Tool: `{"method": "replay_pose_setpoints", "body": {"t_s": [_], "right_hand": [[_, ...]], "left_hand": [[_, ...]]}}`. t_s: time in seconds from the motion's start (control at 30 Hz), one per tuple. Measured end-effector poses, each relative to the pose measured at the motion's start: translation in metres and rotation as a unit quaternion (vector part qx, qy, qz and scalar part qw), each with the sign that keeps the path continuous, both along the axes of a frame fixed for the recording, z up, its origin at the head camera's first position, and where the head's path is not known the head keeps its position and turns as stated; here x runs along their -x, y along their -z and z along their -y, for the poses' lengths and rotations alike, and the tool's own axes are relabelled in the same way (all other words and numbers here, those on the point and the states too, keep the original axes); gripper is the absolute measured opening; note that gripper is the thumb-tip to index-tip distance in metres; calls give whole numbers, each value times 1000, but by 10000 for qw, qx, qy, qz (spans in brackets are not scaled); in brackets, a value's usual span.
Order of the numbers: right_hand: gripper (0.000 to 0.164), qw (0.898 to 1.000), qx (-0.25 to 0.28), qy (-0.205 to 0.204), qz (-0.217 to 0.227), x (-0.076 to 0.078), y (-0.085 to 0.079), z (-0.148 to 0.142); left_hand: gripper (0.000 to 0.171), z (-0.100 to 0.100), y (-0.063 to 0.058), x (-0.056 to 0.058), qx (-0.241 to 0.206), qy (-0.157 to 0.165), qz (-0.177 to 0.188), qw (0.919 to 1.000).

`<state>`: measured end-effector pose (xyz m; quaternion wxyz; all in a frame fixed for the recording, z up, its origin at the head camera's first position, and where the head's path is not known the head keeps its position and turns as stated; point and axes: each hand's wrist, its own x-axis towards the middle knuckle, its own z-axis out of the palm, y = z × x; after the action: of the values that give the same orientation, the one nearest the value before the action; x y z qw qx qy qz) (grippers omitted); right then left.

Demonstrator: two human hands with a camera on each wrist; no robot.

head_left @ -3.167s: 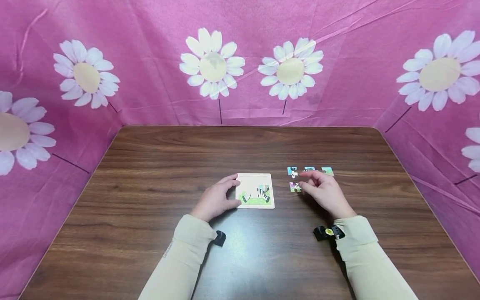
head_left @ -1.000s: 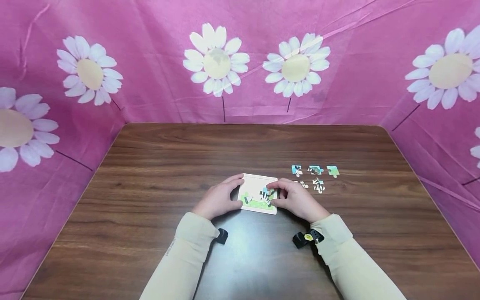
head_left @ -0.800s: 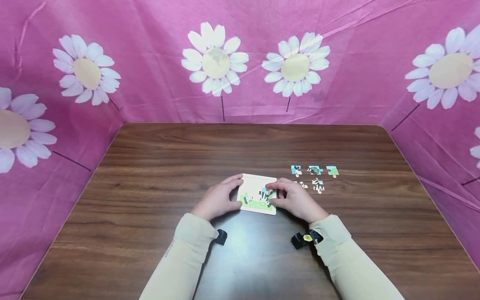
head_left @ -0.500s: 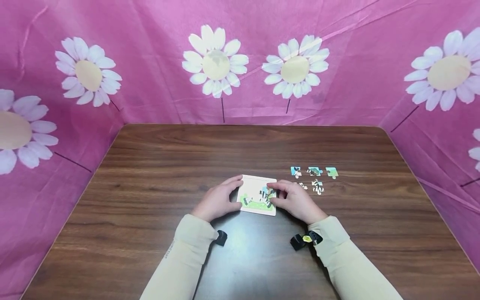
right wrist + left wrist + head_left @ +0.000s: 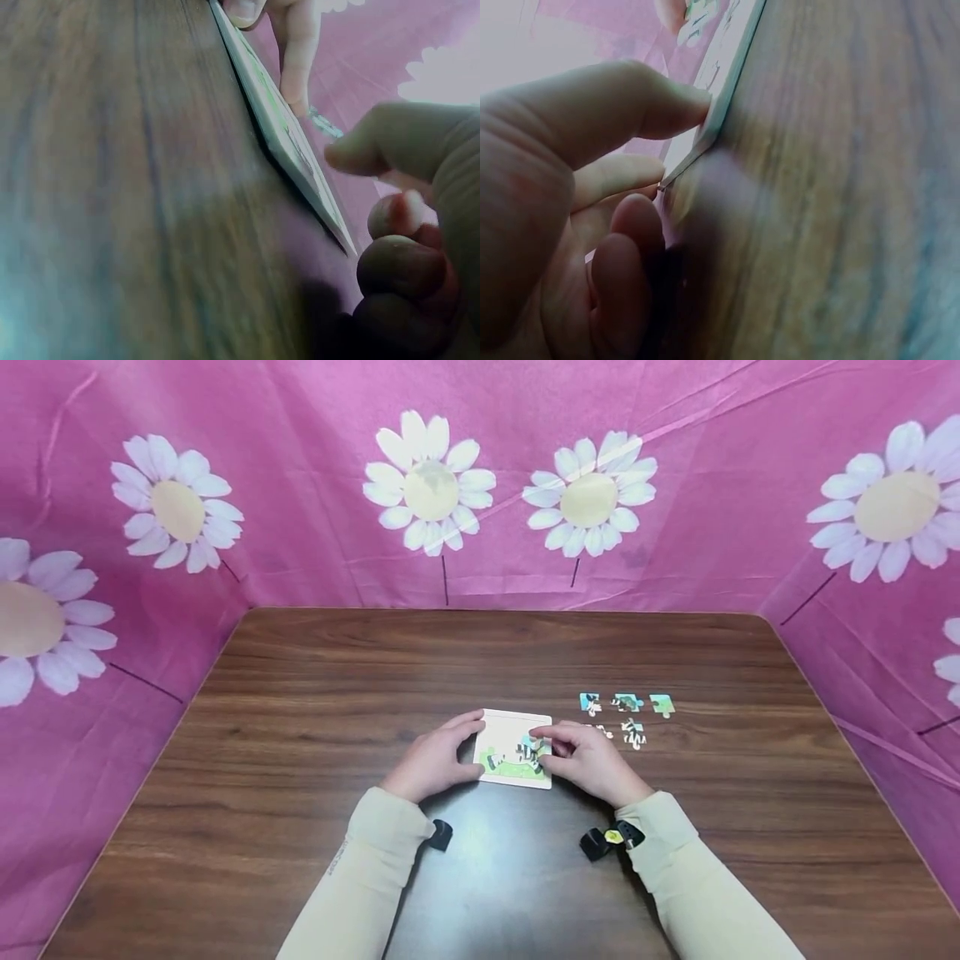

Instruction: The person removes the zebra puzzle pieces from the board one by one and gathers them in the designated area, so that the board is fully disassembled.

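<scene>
At the puzzle board's edges: left grips board, right pinches a piece

On the brown wooden table (image 5: 247,785), my left hand (image 5: 435,756) holds the left edge of the puzzle board (image 5: 501,728). Thumb at the near corner, fingertips at the far corner, a wide spread between them. Left wrist view: thumb pad on the board's rim, another finger touching a corner.

My right hand (image 5: 592,762) is over the board's right side, thumb and index finger nearly together, pinching a small puzzle piece (image 5: 324,124). Right wrist view: piece sits at the thumb tip, tilted, above the board surface; remaining fingers curled. The pinch itself partly hidden.

Board: square, pale, flat on the table, between my hands, turned slightly. Green grass and zebra legs fill the lower strip (image 5: 516,769); pale surface shows over the upper left. Black-and-white stripes and some blue under my right fingertips, detail too small to read.

Loose pieces (image 5: 627,702) lie beyond my right hand, right of the board: three in the far row, two in the near row, one of those partly covered by my hand. Blues, greens, zebra bits; all apart.
</scene>
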<state>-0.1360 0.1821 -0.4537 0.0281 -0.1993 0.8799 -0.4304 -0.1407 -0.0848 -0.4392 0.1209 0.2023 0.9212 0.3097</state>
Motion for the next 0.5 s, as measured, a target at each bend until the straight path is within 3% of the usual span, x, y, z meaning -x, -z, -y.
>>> {"method": "replay_pose_setpoints", "body": {"t_s": [0.23,0.5], "right_hand": [[37,9986,-1,257,471,-10,2,-19],[39,9981,-80,392,473,-14,-2,-41]], "left_hand": [[70,-1,3,-2,-33,-10,14,10000],[70,-3,2,-3,-95,-88,-44,9999]]}}
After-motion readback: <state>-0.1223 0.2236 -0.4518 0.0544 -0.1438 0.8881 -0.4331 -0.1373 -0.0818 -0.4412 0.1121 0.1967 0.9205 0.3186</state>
